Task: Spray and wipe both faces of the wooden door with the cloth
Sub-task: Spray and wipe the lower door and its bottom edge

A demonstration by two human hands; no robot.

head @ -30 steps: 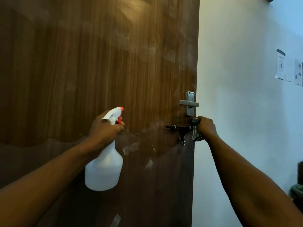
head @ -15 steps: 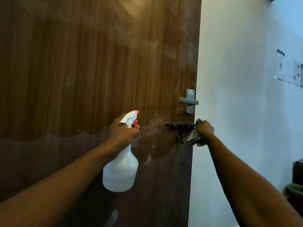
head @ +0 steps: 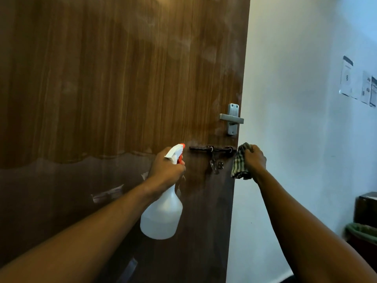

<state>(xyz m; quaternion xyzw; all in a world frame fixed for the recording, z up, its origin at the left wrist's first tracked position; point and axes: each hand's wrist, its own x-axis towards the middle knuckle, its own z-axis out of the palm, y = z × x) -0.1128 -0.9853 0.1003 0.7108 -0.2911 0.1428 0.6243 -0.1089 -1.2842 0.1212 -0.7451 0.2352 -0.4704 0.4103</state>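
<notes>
Two arms of one person fill the lower part of the view, both bare along all that shows, from the frame edge to the fingers. The left forearm runs from the 8 o'clock edge, broad there and narrowing to the wrist at the left hand. The right forearm runs from the 4 o'clock edge and likewise slims toward the right hand. Dim light leaves nails and finer marks too dark to tell.

Brown door, checked cloth
</notes>
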